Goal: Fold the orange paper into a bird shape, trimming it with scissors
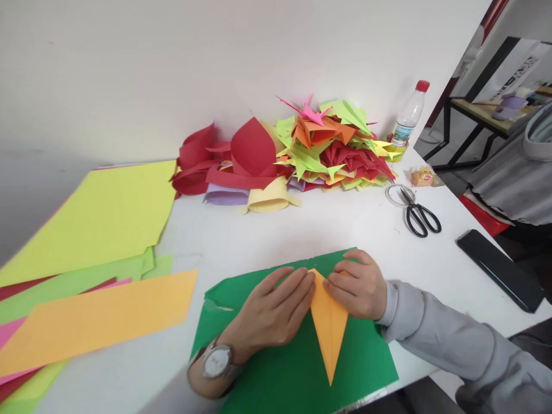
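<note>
A folded orange paper (330,333), shaped like a narrow kite with its long point toward me, lies on a green sheet (267,382). At its upper left edge my left hand (276,310), with a watch on the wrist, presses the paper with fingers held together; the thumb is hidden. My right hand (360,287) has its fingers bent around the upper right edge and grips it. A centre crease runs down the paper. Part of its upper end is covered by my fingers.
Folded paper pieces (336,149) are heaped against the wall, beside a bottle (407,118). Scissors (418,214), a wrapped snack (422,176) and a black phone (500,269) lie at right. Coloured sheets (99,224) spread on the left. A person in grey (517,172) sits beyond the table's right edge.
</note>
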A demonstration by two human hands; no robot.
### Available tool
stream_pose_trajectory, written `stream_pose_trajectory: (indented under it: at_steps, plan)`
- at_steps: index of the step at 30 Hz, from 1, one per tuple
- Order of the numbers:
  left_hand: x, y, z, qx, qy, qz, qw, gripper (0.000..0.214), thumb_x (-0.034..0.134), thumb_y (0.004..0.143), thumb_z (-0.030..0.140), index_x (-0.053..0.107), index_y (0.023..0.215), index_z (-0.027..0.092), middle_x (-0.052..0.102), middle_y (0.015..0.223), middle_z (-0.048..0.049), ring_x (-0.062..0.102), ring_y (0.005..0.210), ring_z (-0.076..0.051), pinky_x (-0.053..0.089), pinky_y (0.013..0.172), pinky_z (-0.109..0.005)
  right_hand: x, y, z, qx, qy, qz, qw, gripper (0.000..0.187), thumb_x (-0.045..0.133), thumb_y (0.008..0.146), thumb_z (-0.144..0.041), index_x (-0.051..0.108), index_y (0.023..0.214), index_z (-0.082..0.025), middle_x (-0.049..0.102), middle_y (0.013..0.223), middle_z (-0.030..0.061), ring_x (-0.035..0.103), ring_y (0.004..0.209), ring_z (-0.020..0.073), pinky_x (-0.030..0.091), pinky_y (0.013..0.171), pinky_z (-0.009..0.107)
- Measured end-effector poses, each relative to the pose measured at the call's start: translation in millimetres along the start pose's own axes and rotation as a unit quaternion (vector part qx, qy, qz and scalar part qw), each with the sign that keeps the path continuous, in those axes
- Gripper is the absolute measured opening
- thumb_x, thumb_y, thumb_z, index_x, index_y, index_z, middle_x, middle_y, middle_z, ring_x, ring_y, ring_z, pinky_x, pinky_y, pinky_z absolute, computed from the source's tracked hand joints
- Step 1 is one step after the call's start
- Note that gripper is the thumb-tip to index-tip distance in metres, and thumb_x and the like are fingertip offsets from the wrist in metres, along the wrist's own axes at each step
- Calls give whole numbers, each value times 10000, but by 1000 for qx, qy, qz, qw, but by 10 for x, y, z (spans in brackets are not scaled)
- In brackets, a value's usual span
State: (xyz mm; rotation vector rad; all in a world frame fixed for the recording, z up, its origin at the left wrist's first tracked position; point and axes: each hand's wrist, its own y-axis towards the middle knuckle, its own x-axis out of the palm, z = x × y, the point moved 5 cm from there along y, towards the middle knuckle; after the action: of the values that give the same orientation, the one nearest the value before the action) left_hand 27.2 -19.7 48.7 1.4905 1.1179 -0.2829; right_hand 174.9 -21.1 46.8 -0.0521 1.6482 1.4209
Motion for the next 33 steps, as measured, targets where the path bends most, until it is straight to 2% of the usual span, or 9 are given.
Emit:
stream_pose_trajectory:
  at_steps: [4,8,14,21,25,33]
  plan:
    - [-8,-5,-22,-1,-9,6,1000,289,387,896,28,649,954,136,758,917,-88,658,917,-200,484,852,-380,10,-2,7,-2,10,-7,1000,183,571,874,-78,612,720,-168,649,676,-5,570,703,138,415,831,364]
    - [-1,-15,-47,-10,-15,8,1000,259,404,892,20,643,920,115,756,891,-91,656,883,-217,478,830,-393,7,16,18,5,10,-10,1000,168,526,884,-75,644,811,-169,691,750,6,584,752,151,421,837,375]
    - [12,-7,-84,-32,-25,12,999,190,454,886,38,620,861,127,736,828,-92,643,855,-224,474,788,-385,6,19,2,2,-1,-5,1000,244,498,895,-70,626,708,-160,659,656,-1,557,680,137,434,806,359]
    - [27,12,-56,-23,-38,3,999,208,438,891,40,594,831,163,714,803,-66,634,831,-196,472,800,-357,5,0,-16,-6,6,-4,1000,234,535,874,-62,595,674,-166,614,627,-16,539,660,127,411,819,360]
    - [40,-3,-90,-39,-50,-11,998,173,468,870,41,583,823,161,706,784,-65,628,826,-205,472,798,-365,29,-3,-2,-7,12,-9,1000,212,564,863,-64,593,680,-168,614,633,-14,552,674,132,415,831,358]
    - [29,-9,-116,-45,-56,4,997,186,461,860,29,545,775,171,669,710,-57,616,800,-208,472,769,-356,29,22,52,9,4,-14,1000,190,508,904,-86,636,787,-165,685,711,10,577,718,143,442,833,358]
